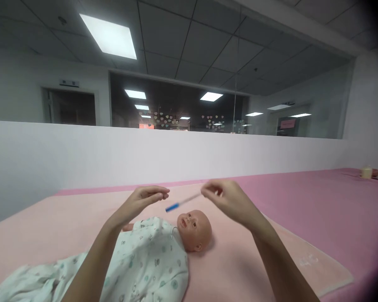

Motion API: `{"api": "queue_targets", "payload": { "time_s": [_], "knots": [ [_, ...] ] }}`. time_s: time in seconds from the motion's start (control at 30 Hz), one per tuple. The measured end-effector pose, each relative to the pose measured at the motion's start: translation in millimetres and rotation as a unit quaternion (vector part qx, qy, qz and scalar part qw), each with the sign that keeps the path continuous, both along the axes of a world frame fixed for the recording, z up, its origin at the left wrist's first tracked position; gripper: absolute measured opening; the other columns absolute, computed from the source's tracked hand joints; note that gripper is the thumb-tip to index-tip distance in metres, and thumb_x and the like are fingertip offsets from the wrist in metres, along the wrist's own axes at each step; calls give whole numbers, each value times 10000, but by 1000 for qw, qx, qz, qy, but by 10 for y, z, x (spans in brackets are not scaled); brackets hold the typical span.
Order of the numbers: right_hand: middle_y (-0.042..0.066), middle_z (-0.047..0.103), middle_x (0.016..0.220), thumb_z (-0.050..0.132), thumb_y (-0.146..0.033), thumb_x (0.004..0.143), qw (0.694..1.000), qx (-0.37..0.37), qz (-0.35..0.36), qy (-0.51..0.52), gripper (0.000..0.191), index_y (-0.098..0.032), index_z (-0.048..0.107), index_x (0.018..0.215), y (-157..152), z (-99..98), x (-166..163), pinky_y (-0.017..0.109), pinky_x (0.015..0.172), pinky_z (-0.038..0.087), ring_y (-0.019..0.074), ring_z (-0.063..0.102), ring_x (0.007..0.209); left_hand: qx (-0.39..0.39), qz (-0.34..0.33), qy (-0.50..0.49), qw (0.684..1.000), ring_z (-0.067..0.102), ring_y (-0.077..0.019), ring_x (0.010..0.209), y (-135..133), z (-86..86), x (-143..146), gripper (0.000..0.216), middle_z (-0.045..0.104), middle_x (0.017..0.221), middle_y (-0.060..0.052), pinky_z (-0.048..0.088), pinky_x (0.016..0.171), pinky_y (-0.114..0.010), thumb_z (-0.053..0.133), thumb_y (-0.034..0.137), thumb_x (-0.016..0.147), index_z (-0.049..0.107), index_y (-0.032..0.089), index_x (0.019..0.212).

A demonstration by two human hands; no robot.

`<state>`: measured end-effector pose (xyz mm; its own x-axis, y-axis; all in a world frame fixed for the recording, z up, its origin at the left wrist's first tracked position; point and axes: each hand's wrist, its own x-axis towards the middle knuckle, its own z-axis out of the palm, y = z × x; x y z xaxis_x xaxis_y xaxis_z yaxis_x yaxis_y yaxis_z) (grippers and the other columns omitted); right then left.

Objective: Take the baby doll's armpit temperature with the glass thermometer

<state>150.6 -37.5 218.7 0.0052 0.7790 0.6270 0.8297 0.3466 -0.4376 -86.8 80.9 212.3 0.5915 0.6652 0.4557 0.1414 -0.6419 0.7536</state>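
A baby doll [193, 224] in a white patterned suit [145, 260] lies on a pale pink towel [255, 268], head to the right. Above its chest my right hand [228, 199] pinches the clear end of a thin stick with a blue tip [179, 204], which points down-left toward the doll. My left hand [145, 199] hovers just left of the blue tip, fingers pressed together with nothing visible in them. Both hands are raised off the towel.
The towel lies on a wide pink padded surface [302, 197] backed by a low white wall [176, 155]. A small pale bottle [366, 171] and some items stand at the far right. Glass windows and a doorway lie beyond the wall.
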Motion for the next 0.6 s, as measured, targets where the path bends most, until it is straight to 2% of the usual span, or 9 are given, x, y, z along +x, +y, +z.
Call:
{"api": "queue_targets", "payload": {
  "time_s": [0.03,0.1,0.17,0.23,0.3,0.4,0.6],
  "knots": [
    [0,651,717,459,-256,779,998,15,39,38,186,-207,625,712,90,136,-52,235,589,406,133,582,666,-8,-5,-45,999,591,-244,908,30,4,-39,238,663,936,-93,479,785,-328,608,351,729,688,216,907],
    [15,660,748,508,-277,760,985,41,113,123,166,-186,644,729,304,274,-157,232,644,429,134,593,719,-3,-4,-173,985,587,-224,901,84,1,-100,181,664,916,-73,480,794,-323,677,290,669,699,224,837],
    [28,660,746,549,-305,742,959,64,176,212,173,-167,652,743,515,271,-261,242,680,450,139,599,736,12,11,-306,952,582,-187,894,128,-4,-149,169,661,918,-30,480,798,-303,721,229,616,698,250,782],
    [32,658,723,583,-332,724,932,72,220,279,192,-155,656,743,679,197,-357,253,690,466,139,604,718,22,41,-383,923,582,-162,875,162,-1,-197,203,657,925,-3,485,782,-285,745,191,574,695,262,757],
    [31,658,701,613,-351,705,913,71,241,320,208,-152,660,742,779,111,-431,261,693,476,136,607,696,32,84,-397,913,586,-157,830,178,13,-253,210,662,869,-9,495,735,-275,756,190,555,697,240,749],
    [29,660,694,639,-361,688,899,84,249,351,219,-155,668,756,840,19,-483,271,696,489,135,610,682,39,132,-350,927,589,-160,744,161,40,-336,189,660,742,-24,497,648,-267,770,195,533,696,195,707],
    [36,666,721,656,-331,678,897,90,246,356,205,-159,680,788,824,-1,-440,285,679,507,134,604,666,40,142,-320,936,586,-130,699,46,74,-345,180,658,725,-17,496,623,-237,773,172,525,683,190,679]
  ]
}}
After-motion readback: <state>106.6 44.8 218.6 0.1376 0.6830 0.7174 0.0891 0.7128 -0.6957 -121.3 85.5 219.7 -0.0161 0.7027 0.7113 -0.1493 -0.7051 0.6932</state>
